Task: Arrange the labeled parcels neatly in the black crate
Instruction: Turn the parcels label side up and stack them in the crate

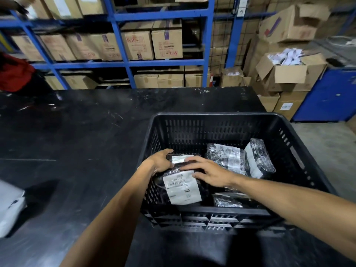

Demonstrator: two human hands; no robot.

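- Your black table point(81, 143) fills the middle of the view, scuffed and streaked, its far edge running across at 12 o'clock.
- Behind it, from 10 to 12 o'clock, blue shelving point(123, 39) holds rows of brown cartons point(166, 40); more cartons, some with open flaps, pile up at 2 o'clock.
- The black crate point(215, 120) sits on the table toward 4 o'clock, slotted walls all round, near rim just under your forearms.
- Inside the crate, at its 1 o'clock, two wrapped parcels point(227, 157) with white labels lean together, the right one tilted on edge against the other.
- At the crate's 7 o'clock lies a parcel with a barcode label point(182, 187), label up, tipped slightly.
- At the crate's 5 o'clock a dark shiny parcel point(227, 201) lies flat beneath your right forearm.
- A white bag point(9, 207) rests on the table at 8 o'clock, well apart from the crate.
- Your right hand point(210, 173) lies palm down with fingers spread, pressing on the top of the small dark parcel point(182, 158) at the crate's 9 o'clock.
- Your left hand point(160, 160) grips that same small parcel from its left end, thumb over the top edge, fingers curled beneath.
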